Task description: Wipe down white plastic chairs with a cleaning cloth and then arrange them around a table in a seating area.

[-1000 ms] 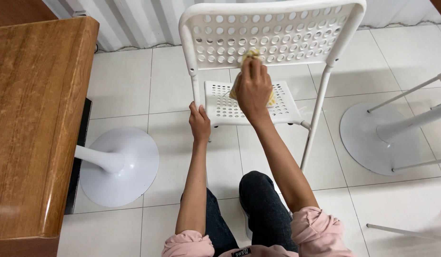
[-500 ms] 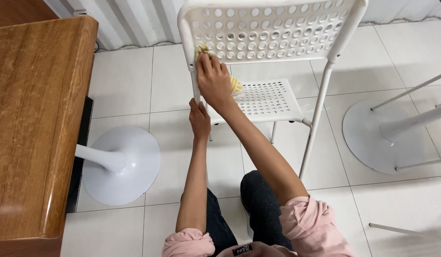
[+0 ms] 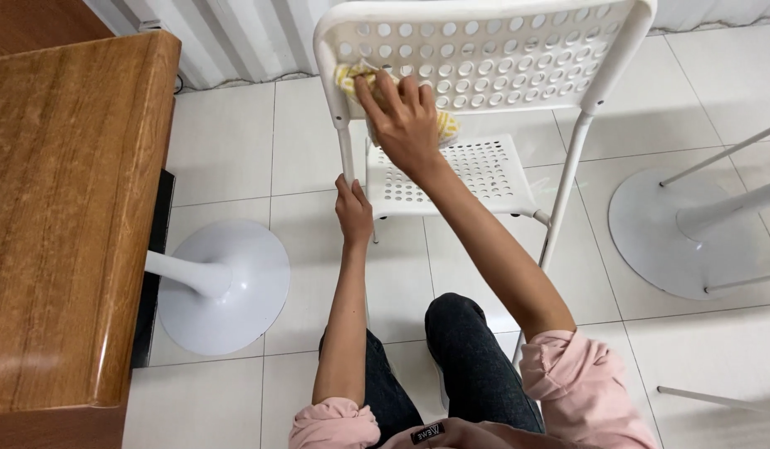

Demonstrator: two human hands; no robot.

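The person crouches on the tiled floor (image 3: pixel 235 150) behind a white perforated chair (image 3: pixel 485 50). The right hand (image 3: pixel 406 120) presses a yellow cloth (image 3: pixel 446 126) flat against the left part of the chair's backrest, fingers spread over it, near the upper corner. The left hand (image 3: pixel 353 212) is closed around the chair's left rear leg (image 3: pixel 346 162), steadying it. Judging by where the cloth sits, the wiping is at the backrest; the seat (image 3: pixel 476 170) and the legs show no clear sign either way of having been wiped. No containers are in sight. A wooden bench (image 3: pixel 61 208) stands to the left on a white pedestal base (image 3: pixel 227 287).
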